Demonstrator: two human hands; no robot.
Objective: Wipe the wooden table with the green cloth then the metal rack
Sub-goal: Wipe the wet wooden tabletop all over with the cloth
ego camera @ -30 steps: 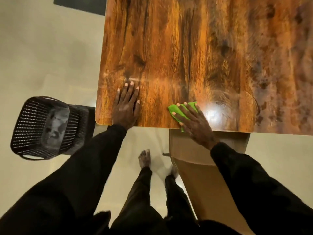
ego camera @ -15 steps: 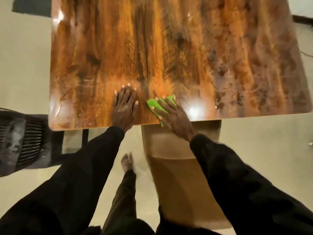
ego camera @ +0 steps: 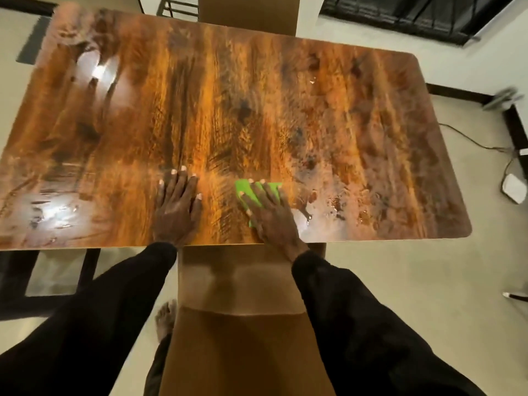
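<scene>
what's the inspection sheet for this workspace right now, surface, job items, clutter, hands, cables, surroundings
surface: wooden table glossy, with smeary wet patches near its right front part.
job's things: green cloth flat on the table near the front edge; metal rack not clearly identifiable.
clutter: nothing seen on the tabletop.
grippers: right hand pressed flat on the cloth, fingers spread; left hand flat on bare wood beside it, holding nothing.
cables: a thin cable runs across the floor to the right of the table.
surroundings: brown chair tucked at the near edge, pale floor, white device on the floor at right.
</scene>
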